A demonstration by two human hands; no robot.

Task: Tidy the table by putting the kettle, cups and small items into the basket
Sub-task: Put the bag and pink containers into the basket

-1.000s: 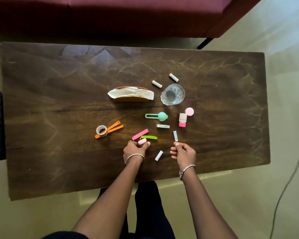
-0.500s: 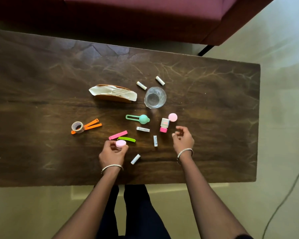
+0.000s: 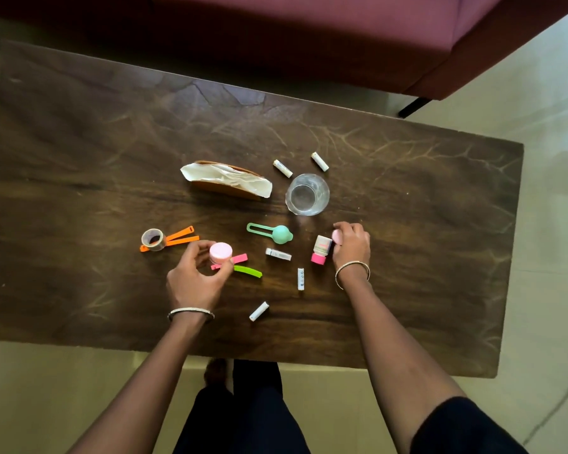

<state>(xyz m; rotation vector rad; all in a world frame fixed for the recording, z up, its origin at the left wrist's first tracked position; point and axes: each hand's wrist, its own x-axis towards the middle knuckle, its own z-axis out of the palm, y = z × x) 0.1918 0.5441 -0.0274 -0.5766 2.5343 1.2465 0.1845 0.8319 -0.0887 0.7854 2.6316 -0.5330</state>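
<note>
Our left hand (image 3: 194, 280) pinches a pink jar (image 3: 220, 252). Our right hand (image 3: 351, 244), at the glass's (image 3: 307, 194) five o'clock, grips a half-hidden pink disc (image 3: 336, 236).

A living room: maroon sofa (image 3: 309, 34) behind wooden coffee table (image 3: 79, 158).

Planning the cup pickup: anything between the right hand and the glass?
Nothing visible. The right hand, gripping a pink cap, is just this side of the glass, with only bare table between them. The left hand holds a pink jar, well off that path.
</note>
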